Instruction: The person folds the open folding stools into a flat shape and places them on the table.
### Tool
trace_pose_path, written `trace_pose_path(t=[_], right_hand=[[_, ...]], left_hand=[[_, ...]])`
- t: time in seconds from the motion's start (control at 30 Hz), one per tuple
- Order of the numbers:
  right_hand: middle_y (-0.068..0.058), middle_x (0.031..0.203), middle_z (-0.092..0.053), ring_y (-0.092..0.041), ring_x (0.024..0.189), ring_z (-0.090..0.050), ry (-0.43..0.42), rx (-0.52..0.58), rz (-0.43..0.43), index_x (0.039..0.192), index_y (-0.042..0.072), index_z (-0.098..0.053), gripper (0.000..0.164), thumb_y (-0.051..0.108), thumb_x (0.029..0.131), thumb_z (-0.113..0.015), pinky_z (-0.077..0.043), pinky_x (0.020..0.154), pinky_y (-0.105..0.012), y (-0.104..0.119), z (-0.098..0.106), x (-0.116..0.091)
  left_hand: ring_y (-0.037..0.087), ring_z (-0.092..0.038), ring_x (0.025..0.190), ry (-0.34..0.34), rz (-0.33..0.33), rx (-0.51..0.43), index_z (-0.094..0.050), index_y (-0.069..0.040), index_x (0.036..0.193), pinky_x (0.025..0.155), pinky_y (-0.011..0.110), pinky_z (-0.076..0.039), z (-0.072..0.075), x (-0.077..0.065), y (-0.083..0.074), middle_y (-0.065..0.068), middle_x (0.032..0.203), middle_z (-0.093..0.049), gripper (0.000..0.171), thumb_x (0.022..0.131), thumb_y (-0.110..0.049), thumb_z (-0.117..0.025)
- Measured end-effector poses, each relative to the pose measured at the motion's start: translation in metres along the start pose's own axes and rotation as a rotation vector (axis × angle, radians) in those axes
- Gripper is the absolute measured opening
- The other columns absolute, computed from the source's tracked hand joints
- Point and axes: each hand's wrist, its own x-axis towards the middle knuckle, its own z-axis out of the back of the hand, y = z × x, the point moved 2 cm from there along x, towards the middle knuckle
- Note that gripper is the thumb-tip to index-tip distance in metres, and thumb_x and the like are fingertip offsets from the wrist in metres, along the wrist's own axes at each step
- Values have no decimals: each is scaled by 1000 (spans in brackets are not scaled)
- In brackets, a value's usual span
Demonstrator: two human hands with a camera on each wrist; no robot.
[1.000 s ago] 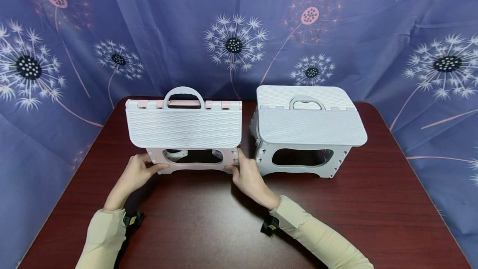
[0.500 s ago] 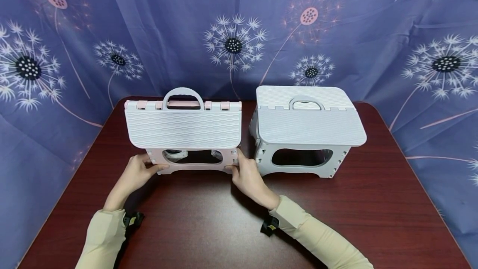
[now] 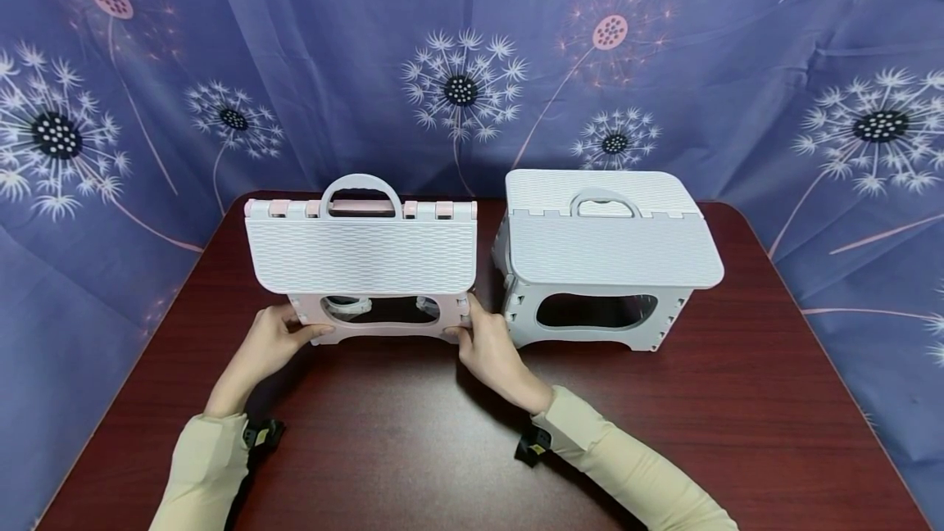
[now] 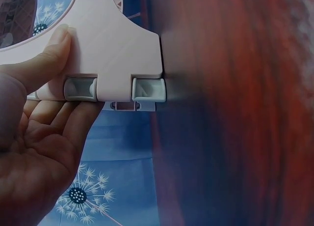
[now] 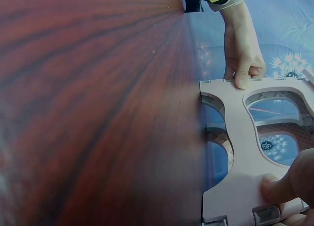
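Observation:
A folding step stool (image 3: 361, 256) stands on the table at left, its white textured top sloping down toward me and its grey handle upright. Below the top is a pale pink leg panel (image 4: 117, 54) with a wide oval opening. My left hand (image 3: 276, 340) grips that panel's left edge, thumb on the front face and fingers behind, as the left wrist view shows. At the opposite edge my right hand (image 3: 490, 348) holds the panel the same way, its thumb (image 5: 274, 186) pressed on the face in the right wrist view. The sloping top hides the panel's upper part.
Close by on the right stands a second folding step stool (image 3: 615, 248), light grey and white, its top spread flat. Both are on a dark red-brown wooden table (image 3: 413, 441). A blue dandelion-print cloth (image 3: 332, 64) hangs behind and at the sides.
The left stool's upper edge and handle have dipped very slightly. Both hands keep their hold in the same places, and the right stool stays put.

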Motion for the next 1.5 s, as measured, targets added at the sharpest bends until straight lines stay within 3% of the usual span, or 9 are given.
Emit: trace_pose_path(t=[0.6, 0.9, 1.5], right_hand=[[-9, 79, -71, -24, 67, -68, 2, 4, 13, 103, 3, -55, 29, 1, 79, -72, -53, 61, -39, -3, 0, 1], [-8, 87, -74, -23, 78, -71, 29, 30, -14, 111, 6, -55, 31, 3, 83, -70, -55, 68, -39, -3, -1, 0], [-9, 81, -73, -23, 70, -69, -2, 25, 19, 105, 2, -56, 31, 1, 79, -72, -54, 62, -39, -2, -1, 0]], left_hand=[[-9, -53, 68, -7, -11, -23, -72, -4, 86, 59, 13, -43, -2, 1, 0, 9, 80, -73, 12, 76, -2, -78], [-8, -54, 68, 11, 19, -26, -72, -3, 88, 59, 14, -44, -2, 0, 0, 11, 81, -73, 11, 78, -4, -78], [-9, -55, 70, 14, 22, -33, -73, -3, 87, 60, 13, -44, -1, 0, -2, 11, 82, -74, 11, 78, -4, -78]])
